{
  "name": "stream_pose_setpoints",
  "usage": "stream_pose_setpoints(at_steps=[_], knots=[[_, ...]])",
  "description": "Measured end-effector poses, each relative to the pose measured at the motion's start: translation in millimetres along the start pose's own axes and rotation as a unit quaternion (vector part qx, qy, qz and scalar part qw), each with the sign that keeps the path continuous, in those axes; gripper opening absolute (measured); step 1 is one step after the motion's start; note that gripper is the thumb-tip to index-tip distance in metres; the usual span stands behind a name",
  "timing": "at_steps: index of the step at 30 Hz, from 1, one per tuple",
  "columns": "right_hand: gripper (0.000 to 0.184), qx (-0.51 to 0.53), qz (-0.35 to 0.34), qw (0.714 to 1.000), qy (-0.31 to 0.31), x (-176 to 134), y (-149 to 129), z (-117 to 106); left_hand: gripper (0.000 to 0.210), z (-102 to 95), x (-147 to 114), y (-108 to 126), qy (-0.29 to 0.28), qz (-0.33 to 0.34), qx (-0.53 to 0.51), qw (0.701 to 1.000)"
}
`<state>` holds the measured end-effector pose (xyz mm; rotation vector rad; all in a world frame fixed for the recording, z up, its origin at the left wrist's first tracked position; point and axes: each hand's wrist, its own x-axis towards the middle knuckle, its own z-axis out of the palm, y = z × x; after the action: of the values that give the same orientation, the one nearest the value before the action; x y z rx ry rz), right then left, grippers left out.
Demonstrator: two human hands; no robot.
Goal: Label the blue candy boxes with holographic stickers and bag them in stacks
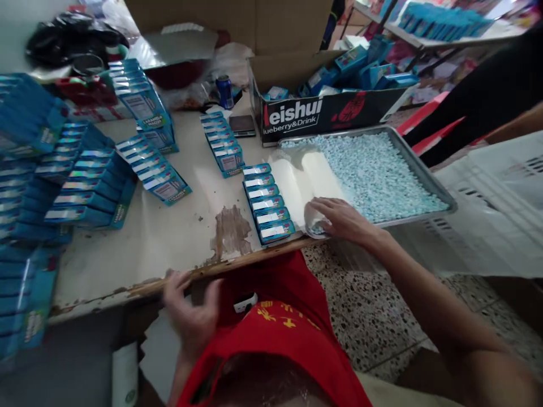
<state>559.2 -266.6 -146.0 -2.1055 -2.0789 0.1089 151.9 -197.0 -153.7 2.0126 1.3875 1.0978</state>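
My right hand [339, 217] is at the near left corner of a metal tray [424, 164] spread with small pale-blue pellets [377, 169]. Its fingers curl over a clear, rounded cup-like piece [314, 219] with some pellets in it; its exact shape is partly hidden. White sheets [297, 178] cover the tray's left part. Just left of them stands a row of small blue boxes [267, 203] with white strips along their tops. My left hand [190, 308], slightly blurred, hangs before the table's front edge, fingers apart and holding nothing.
More rows of blue boxes [155, 169] stand across the worn table [182, 237], stacked high at the left. Behind the tray is a black-printed carton [322, 113] with blue boxes inside. A blue can [224, 92] stands at the back. Another person's arm [515, 121] shows at right.
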Motion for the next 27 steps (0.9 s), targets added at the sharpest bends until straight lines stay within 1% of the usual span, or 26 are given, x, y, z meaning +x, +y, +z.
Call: stream_pose_setpoints(at_steps=[2, 3, 4, 6, 7, 8, 9, 10, 12, 14, 16, 18, 20, 21, 23, 24, 25, 27], knots=[[0.049, -0.009, -0.020, 0.999, -0.024, 7, 2, 4, 0.092, 42.9, -4, 20, -0.043, 0.055, 0.028, 0.997], [0.044, -0.012, -0.023, 0.999, -0.028, 9, 3, 4, 0.102, 66.7, -1, 31, -0.072, 0.070, 0.033, 0.994], [0.041, -0.009, -0.024, 0.999, -0.025, 10, 5, 3, 0.112, 90.0, 2, 42, -0.093, 0.067, 0.030, 0.993], [0.043, 0.016, -0.025, 1.000, 0.000, 9, 9, 1, 0.125, 128.8, 12, 60, -0.072, 0.019, 0.020, 0.997], [0.049, 0.040, -0.027, 0.999, 0.014, 8, 12, 1, 0.129, 141.9, 18, 66, -0.053, -0.006, 0.018, 0.998], [0.057, 0.071, -0.033, 0.997, 0.024, 7, 15, 0, 0.130, 149.9, 23, 70, -0.038, -0.027, 0.016, 0.999], [0.065, 0.102, -0.041, 0.994, 0.027, 7, 17, 0, 0.132, 152.8, 28, 70, -0.031, -0.040, 0.014, 0.999], [0.071, 0.128, -0.052, 0.990, 0.025, 7, 19, 1, 0.134, 151.3, 34, 67, -0.030, -0.047, 0.009, 0.998], [0.070, 0.151, -0.072, 0.986, 0.017, 8, 20, 1, 0.138, 138.1, 45, 54, -0.032, -0.055, -0.014, 0.998], [0.065, 0.135, -0.090, 0.987, 0.008, 10, 21, -1, 0.140, 119.1, 53, 37, -0.024, -0.063, -0.057, 0.996], [0.066, 0.105, -0.103, 0.989, -0.002, 10, 24, -3, 0.141, 103.8, 57, 24, -0.023, -0.062, -0.099, 0.993], [0.067, 0.083, -0.116, 0.990, -0.012, 10, 26, -6, 0.144, 99.2, 56, 19, -0.028, -0.050, -0.102, 0.993], [0.056, 0.069, -0.122, 0.990, -0.021, 10, 27, -7, 0.147, 105.8, 53, 23, -0.010, -0.052, -0.051, 0.997], [0.049, 0.062, -0.121, 0.990, -0.026, 10, 26, -7, 0.146, 111.4, 52, 26, 0.008, -0.067, -0.016, 0.998], [0.036, 0.039, -0.099, 0.994, -0.034, 9, 24, -5, 0.139, 121.1, 55, 33, 0.038, -0.105, 0.042, 0.993], [0.030, 0.027, -0.079, 0.996, -0.030, 9, 23, -3, 0.134, 123.0, 58, 36, 0.043, -0.118, 0.056, 0.991], [0.024, 0.021, -0.058, 0.998, -0.021, 10, 24, -1, 0.131, 122.0, 63, 38, 0.042, -0.122, 0.059, 0.990], [0.015, 0.047, -0.013, 0.999, 0.011, 11, 28, 3, 0.131, 110.5, 72, 41, 0.035, -0.104, 0.042, 0.993]])
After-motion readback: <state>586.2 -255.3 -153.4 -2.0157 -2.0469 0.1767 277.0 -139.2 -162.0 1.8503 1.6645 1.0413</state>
